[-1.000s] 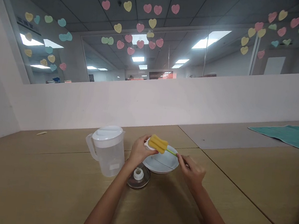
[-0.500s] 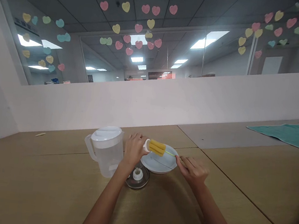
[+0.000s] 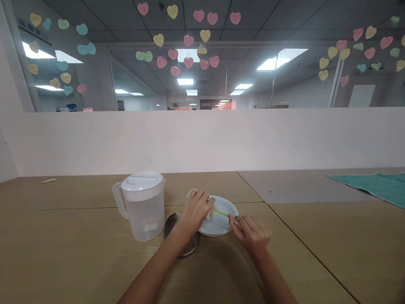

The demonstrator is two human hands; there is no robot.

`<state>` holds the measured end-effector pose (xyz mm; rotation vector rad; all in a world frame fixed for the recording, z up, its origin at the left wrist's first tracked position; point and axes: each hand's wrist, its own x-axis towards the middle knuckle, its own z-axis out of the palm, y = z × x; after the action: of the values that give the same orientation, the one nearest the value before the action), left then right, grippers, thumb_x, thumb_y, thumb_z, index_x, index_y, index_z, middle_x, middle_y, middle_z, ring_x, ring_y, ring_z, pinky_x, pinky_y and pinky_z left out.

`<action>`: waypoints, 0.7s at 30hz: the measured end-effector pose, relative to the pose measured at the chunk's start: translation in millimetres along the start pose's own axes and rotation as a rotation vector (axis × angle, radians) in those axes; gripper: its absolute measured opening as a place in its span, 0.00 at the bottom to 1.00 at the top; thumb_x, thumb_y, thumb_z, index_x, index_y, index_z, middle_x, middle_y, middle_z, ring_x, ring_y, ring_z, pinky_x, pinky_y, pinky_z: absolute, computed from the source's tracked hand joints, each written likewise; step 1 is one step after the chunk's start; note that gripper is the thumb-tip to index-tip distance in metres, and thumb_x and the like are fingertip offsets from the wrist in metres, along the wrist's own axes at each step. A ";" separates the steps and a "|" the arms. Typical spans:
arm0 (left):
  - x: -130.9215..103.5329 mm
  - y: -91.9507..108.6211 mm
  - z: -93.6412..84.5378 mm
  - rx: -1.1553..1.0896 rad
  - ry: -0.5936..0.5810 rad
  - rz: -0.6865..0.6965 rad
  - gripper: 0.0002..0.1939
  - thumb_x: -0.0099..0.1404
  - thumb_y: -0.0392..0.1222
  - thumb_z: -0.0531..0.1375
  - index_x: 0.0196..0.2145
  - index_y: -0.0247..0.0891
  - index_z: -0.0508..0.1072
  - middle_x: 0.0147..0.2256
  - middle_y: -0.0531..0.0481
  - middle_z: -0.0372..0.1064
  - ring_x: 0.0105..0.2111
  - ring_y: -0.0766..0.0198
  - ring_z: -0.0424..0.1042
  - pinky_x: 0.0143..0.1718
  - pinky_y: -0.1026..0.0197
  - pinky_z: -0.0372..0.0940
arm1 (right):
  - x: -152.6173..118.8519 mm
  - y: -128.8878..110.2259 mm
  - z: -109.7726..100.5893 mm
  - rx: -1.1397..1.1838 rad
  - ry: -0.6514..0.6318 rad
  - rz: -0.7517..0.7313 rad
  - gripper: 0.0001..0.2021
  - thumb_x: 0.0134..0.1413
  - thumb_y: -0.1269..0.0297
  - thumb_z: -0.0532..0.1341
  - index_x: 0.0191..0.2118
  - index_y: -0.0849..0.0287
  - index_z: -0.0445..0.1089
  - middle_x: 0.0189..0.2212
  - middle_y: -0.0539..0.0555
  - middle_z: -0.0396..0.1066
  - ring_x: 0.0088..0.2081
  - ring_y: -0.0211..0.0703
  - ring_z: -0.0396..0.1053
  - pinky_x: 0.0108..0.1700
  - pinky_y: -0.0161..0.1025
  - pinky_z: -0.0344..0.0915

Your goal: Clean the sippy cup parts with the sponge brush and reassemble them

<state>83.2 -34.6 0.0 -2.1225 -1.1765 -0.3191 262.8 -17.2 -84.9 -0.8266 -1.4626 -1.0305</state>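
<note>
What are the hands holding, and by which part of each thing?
The right hand pinches a thin green handle toward the end away from the left hand. The left hand wraps a mostly hidden white item; which part cannot be told.

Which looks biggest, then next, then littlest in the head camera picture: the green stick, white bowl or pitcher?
1. Pitcher
2. White bowl, partly behind the left hand
3. Green stick, the part showing
</note>
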 end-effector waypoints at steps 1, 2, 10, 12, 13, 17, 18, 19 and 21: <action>-0.4 -4.8 2.8 0.011 0.009 -0.037 0.07 0.61 0.34 0.54 0.38 0.39 0.66 0.36 0.48 0.63 0.39 0.58 0.61 0.38 0.56 0.55 | -1.4 3.1 1.1 -0.004 -0.006 0.003 0.09 0.48 0.62 0.62 0.21 0.57 0.69 0.12 0.46 0.60 0.19 0.32 0.53 0.26 0.35 0.44; -0.9 -10.0 5.4 0.023 0.016 -0.072 0.07 0.61 0.33 0.53 0.38 0.40 0.66 0.36 0.47 0.62 0.38 0.58 0.61 0.38 0.56 0.55 | -3.6 6.4 2.6 -0.008 -0.016 0.011 0.10 0.48 0.62 0.62 0.20 0.57 0.69 0.12 0.46 0.60 0.19 0.32 0.53 0.26 0.35 0.43; -9.9 -32.8 15.0 0.068 0.071 -0.221 0.11 0.59 0.29 0.52 0.38 0.39 0.68 0.36 0.44 0.63 0.40 0.55 0.61 0.42 0.53 0.56 | -28.9 27.4 18.1 -0.125 -0.321 0.472 0.18 0.54 0.54 0.54 0.20 0.58 0.70 0.17 0.51 0.67 0.21 0.34 0.60 0.25 0.35 0.44; -11.2 -34.9 15.1 -0.011 0.088 -0.278 0.12 0.57 0.31 0.56 0.39 0.40 0.68 0.38 0.45 0.63 0.41 0.55 0.62 0.42 0.54 0.57 | -28.5 30.2 18.7 -0.167 -0.444 0.727 0.20 0.57 0.53 0.49 0.26 0.59 0.72 0.21 0.54 0.70 0.23 0.37 0.64 0.25 0.35 0.46; -11.3 -36.0 15.1 -0.082 0.107 -0.324 0.13 0.56 0.33 0.58 0.41 0.40 0.68 0.38 0.45 0.63 0.41 0.55 0.62 0.42 0.54 0.58 | -27.4 31.2 18.7 -0.178 -0.522 0.841 0.22 0.58 0.53 0.46 0.30 0.60 0.73 0.24 0.56 0.72 0.25 0.39 0.65 0.25 0.35 0.47; -8.9 -41.3 13.6 -0.548 0.183 -0.530 0.31 0.51 0.48 0.64 0.52 0.43 0.61 0.39 0.48 0.64 0.41 0.58 0.65 0.41 0.59 0.61 | -24.5 32.6 19.6 -0.168 -0.872 1.036 0.21 0.59 0.58 0.43 0.42 0.62 0.70 0.36 0.61 0.72 0.33 0.46 0.69 0.28 0.36 0.54; -8.3 -42.4 12.2 -0.667 0.178 -0.570 0.34 0.51 0.51 0.64 0.54 0.43 0.59 0.38 0.49 0.65 0.40 0.59 0.66 0.40 0.60 0.62 | -25.0 32.2 20.5 -0.161 -0.943 1.038 0.19 0.59 0.61 0.44 0.43 0.62 0.69 0.38 0.62 0.72 0.35 0.47 0.69 0.29 0.36 0.56; -7.9 -43.0 10.0 -0.772 0.158 -0.600 0.36 0.50 0.53 0.64 0.54 0.43 0.58 0.38 0.50 0.66 0.38 0.60 0.67 0.39 0.60 0.62 | -26.0 31.6 21.5 -0.145 -1.006 1.029 0.19 0.58 0.64 0.44 0.44 0.63 0.68 0.39 0.63 0.71 0.36 0.47 0.70 0.30 0.37 0.57; -8.1 -42.6 2.8 -0.938 0.093 -0.623 0.36 0.50 0.55 0.63 0.54 0.43 0.57 0.36 0.50 0.67 0.36 0.62 0.68 0.37 0.62 0.62 | -29.1 30.4 24.1 -0.087 -1.104 0.993 0.17 0.55 0.68 0.45 0.44 0.63 0.68 0.38 0.63 0.71 0.37 0.47 0.70 0.32 0.37 0.58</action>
<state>43.4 -22.6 12.7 -2.3405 -1.8471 -1.4710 285.6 17.9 -109.2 -2.0859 -1.4966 0.2150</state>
